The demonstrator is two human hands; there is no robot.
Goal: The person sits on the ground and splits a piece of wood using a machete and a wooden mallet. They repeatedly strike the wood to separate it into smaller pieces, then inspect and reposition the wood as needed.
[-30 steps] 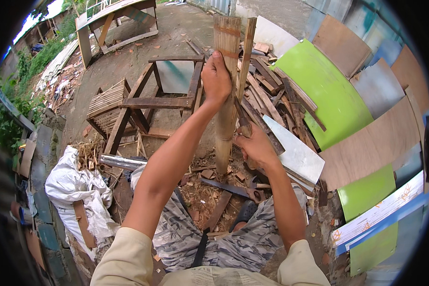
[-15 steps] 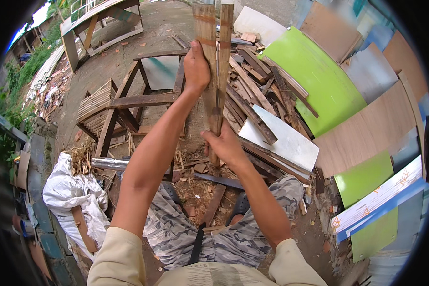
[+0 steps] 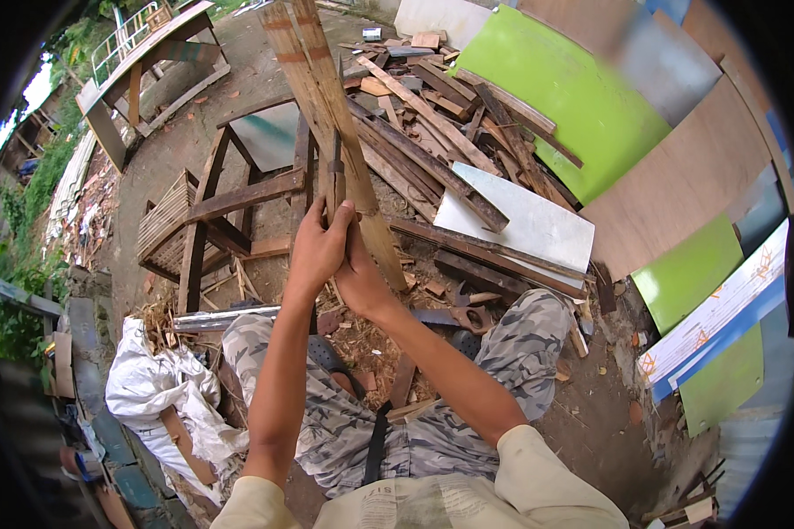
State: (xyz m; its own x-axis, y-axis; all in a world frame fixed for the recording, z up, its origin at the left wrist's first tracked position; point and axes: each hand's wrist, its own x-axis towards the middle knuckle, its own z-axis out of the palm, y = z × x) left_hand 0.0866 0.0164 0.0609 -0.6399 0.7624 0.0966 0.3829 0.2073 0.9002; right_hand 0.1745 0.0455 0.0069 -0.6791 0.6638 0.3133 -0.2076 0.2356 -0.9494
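The left hand (image 3: 318,251) and right hand (image 3: 364,280) are pressed together, both gripping the lower end of a knife (image 3: 336,172) that points upward. Just behind it, a split bamboo pole (image 3: 358,172) stands tilted, its top leaning left, between a wooden frame (image 3: 245,196) and a pile of scrap wood (image 3: 450,119); whether blade and bamboo touch, I cannot tell.

Outdoor work yard (image 3: 591,432), scrap wood (image 3: 463,143), handsaw (image 3: 456,316)
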